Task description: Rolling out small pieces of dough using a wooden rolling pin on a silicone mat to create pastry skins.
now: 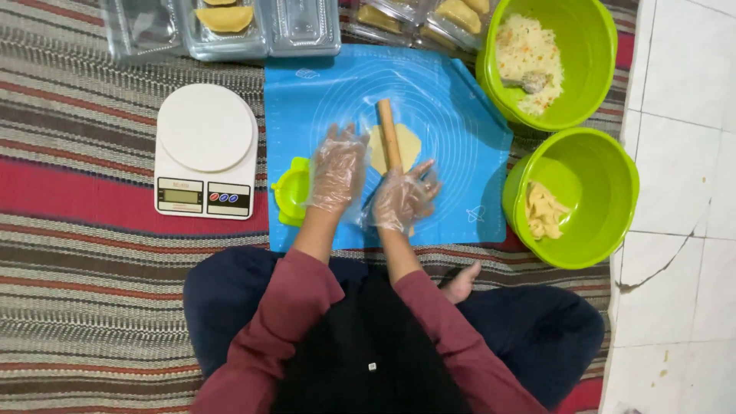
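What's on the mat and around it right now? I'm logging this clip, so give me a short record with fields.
left hand: gloved, flat on mat, beside dough
right hand: gloved, on rolling pin
rolling pin: lying across dough
mould: green, at mat's left edge
scale: white, left of mat
bowls: upper holds filling, lower holds dough pieces
trays: clear, folded pastries inside

blue mat (460,146), lime-green bowls (606,165), striped red-brown rug (92,253)
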